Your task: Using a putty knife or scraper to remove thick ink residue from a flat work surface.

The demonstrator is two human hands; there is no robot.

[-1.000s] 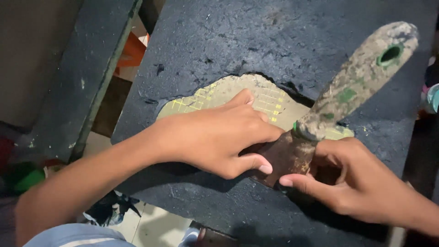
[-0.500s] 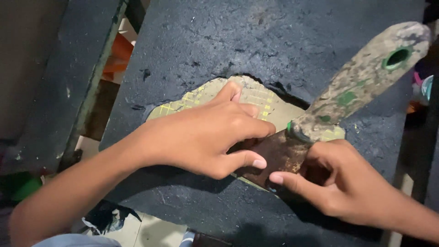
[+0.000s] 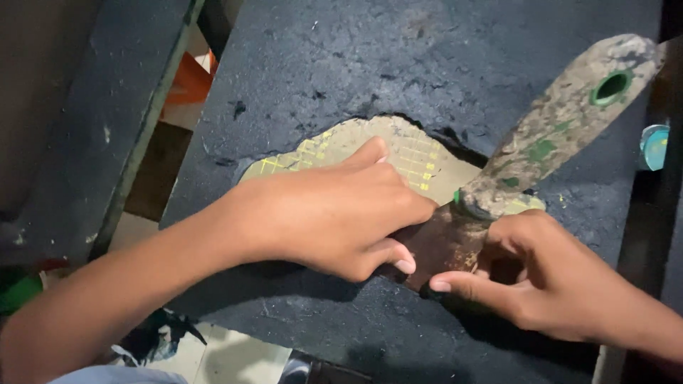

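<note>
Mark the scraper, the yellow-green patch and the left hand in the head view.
scraper (image 3: 562,124), head view: middle of its paint-crusted handle.
yellow-green patch (image 3: 416,153), head view: bare gridded area above the knuckles.
left hand (image 3: 334,213), head view: back of the hand, resting on the patch.

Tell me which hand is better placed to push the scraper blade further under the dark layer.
Probably the right hand: its fingers are on the scraper blade beside the handle. The left hand lies flat over the yellowish gridded sheet, pinning it.
</note>
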